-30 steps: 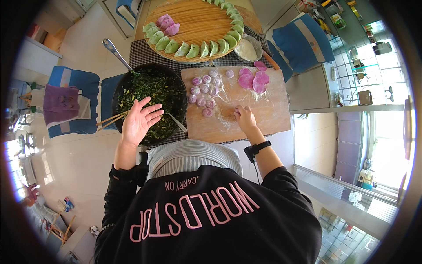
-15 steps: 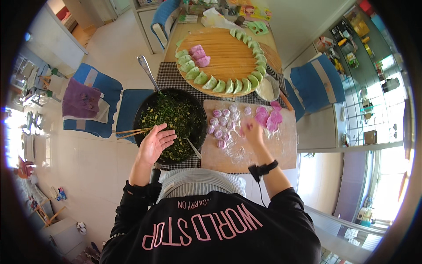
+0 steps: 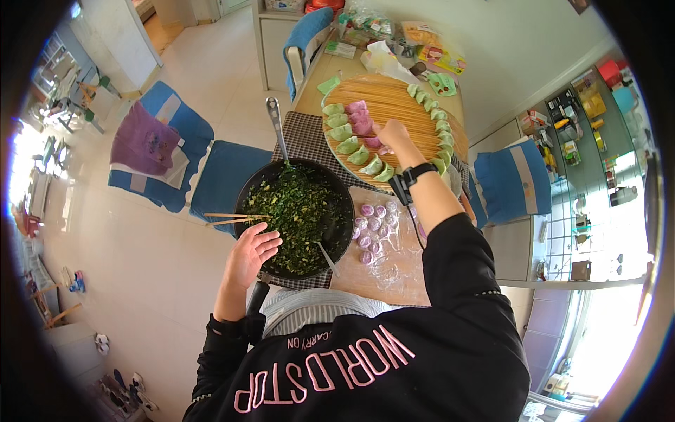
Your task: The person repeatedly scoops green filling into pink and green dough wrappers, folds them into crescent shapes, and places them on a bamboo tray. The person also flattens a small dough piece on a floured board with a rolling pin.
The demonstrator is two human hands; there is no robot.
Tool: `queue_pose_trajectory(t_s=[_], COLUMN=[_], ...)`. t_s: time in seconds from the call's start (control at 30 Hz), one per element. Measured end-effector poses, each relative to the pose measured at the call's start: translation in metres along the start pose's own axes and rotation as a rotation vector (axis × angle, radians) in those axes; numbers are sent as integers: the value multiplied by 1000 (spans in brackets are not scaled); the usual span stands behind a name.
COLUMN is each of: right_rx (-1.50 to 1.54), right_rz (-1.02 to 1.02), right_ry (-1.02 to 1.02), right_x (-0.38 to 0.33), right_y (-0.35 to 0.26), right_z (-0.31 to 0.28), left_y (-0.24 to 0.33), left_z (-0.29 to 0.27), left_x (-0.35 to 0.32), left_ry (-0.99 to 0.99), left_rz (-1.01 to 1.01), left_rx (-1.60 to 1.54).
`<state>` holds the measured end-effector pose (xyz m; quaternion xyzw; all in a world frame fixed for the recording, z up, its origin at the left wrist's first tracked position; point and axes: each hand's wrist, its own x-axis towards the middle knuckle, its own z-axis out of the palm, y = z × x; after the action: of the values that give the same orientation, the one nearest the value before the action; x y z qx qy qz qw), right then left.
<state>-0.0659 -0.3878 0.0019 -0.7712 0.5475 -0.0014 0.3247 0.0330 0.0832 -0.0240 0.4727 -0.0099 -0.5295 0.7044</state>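
My right hand (image 3: 394,136) reaches over the round slatted tray (image 3: 399,98). Its fingers are closed and point down on a pink dumpling (image 3: 373,143), which they partly hide. Beside it lie several pink dumplings (image 3: 358,112) in a short row. Green dumplings (image 3: 349,145) line the tray's rim. My left hand (image 3: 254,252) is open and holds nothing, palm turned up, fingers stretched over the near-left rim of a black pan (image 3: 349,211). Chopped green filling (image 3: 292,211) fills the pan, with a metal spoon (image 3: 275,123), chopsticks (image 3: 232,219) and another light-coloured handle (image 3: 329,260) in it.
Right of the pan, a floured board (image 3: 401,281) carries several small purple-white dough pieces (image 3: 375,230). My right forearm hides part of it. Blue-covered chairs (image 3: 517,179) stand right and left of the table. Bags and packets (image 3: 365,27) crowd the table's far end.
My right hand has moved from the floured board forward to the tray, beside the pink dumplings. My left hand stays open by the pan. The view has shifted.
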Motion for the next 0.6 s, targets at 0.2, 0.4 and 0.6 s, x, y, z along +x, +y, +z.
queue_pose_trajectory(t_s=[0.2,0.4,0.6], right_rx=[69,-204,-296], right_rz=[-163,-306,-304], right_ry=[-226,0,16], right_x=[1,10,1], right_y=[31,47,27], right_z=[-10,9,11], left_y=[9,16,19], left_z=[-29,-24,-15], left_x=[11,34,41], left_ry=[25,-44,-70], left_rz=[4,-20,-28], left_rx=[-65,-65,-7])
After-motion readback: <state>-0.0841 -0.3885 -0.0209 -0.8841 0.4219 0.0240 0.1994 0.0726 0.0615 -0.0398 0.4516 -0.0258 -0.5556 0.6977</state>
